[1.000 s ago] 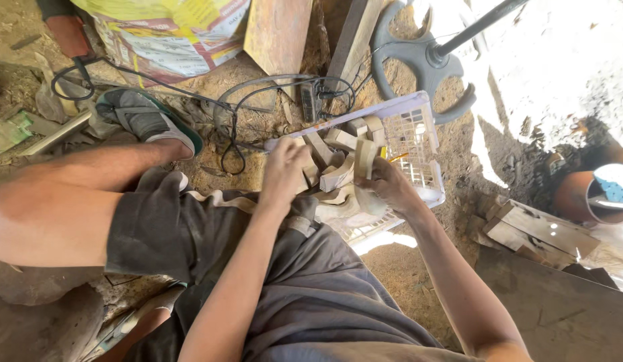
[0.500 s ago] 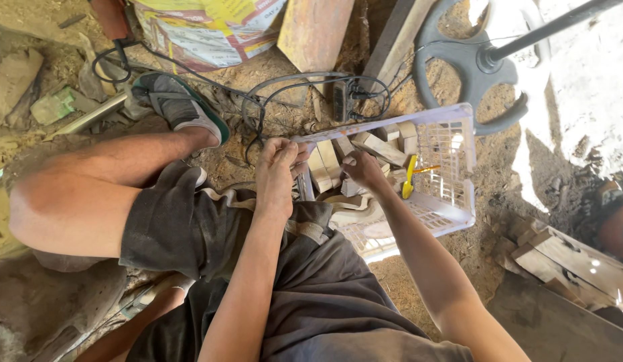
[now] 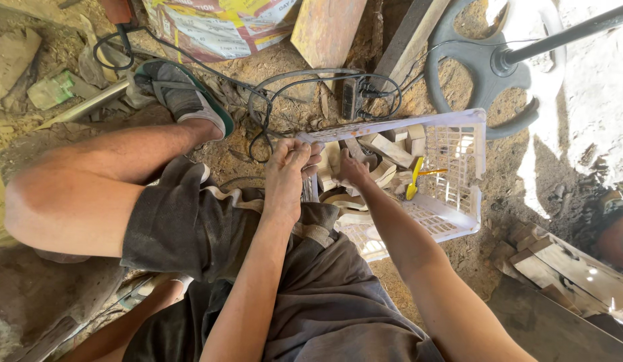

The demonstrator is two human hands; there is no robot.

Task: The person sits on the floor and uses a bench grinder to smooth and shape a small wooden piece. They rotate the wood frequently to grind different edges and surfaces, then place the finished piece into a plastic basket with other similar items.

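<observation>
You are sitting over a dirt floor (image 3: 499, 261) crowded with clutter. A black cable (image 3: 271, 100) is looping across the upper middle of the frame, running to a power strip (image 3: 350, 99) just above the crate (image 3: 469, 167). A dark fan base (image 3: 486, 67) is standing at the upper right, a printed sack (image 3: 218, 27) and a plank (image 3: 328, 27) are lying along the top, and your sandal (image 3: 184, 97) is resting at the upper left. Nothing is coming between your hands and the crate.

The white crate is sitting at centre right, tilted toward you, with pale wood pieces (image 3: 385, 147) heaped inside and a yellow tool (image 3: 413, 188) among them. Your left hand (image 3: 288, 177) is gripping the crate's near left corner, fingers curled over the rim. Your right hand (image 3: 352, 171) is reaching inside just to its right, its grip buried among the wood pieces; you cannot tell whether it is pinching one or spread.

The pieces are lying jumbled, with no common direction; the largest block is slanting from upper left to lower right.
</observation>
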